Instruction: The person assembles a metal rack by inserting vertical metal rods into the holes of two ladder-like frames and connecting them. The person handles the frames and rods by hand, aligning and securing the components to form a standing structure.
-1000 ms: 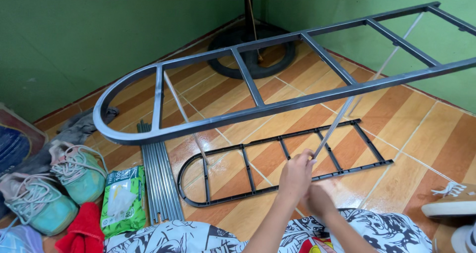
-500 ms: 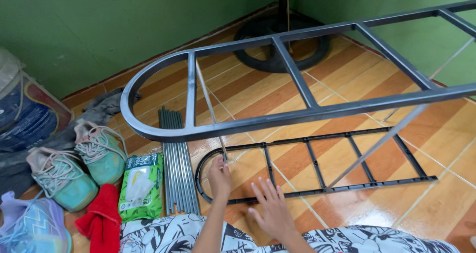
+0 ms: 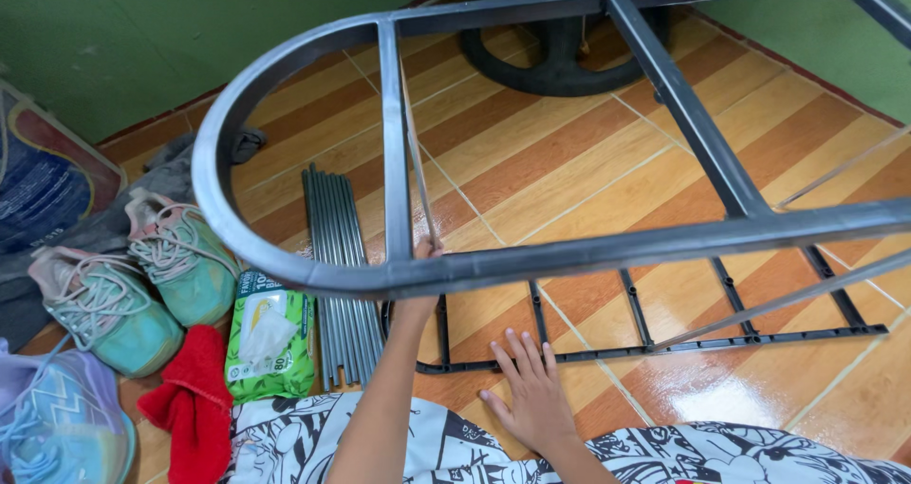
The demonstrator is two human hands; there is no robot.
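A large dark grey metal frame (image 3: pixel 664 247) with a rounded end and cross bars hangs tilted across the view above the floor. My left hand (image 3: pixel 424 252) reaches up behind its near rail and is closed on the lower end of a thin metal rod (image 3: pixel 415 161); the rail hides part of the hand. My right hand (image 3: pixel 531 389) lies flat on the tiled floor with fingers apart, its fingertips at the edge of a smaller black frame (image 3: pixel 740 342) that lies on the floor.
A bundle of grey metal rods (image 3: pixel 332 247) lies left of the small frame, beside a green wet-wipe pack (image 3: pixel 270 337). Teal shoes (image 3: pixel 180 256), a red cloth (image 3: pixel 190 399) and bags crowd the left. A black round stand base (image 3: pixel 560 47) sits by the green wall.
My left hand has risen from the floor frame and closed on the thin rod at the big frame's rail. My right hand has stayed flat on the floor. The view has moved in closer.
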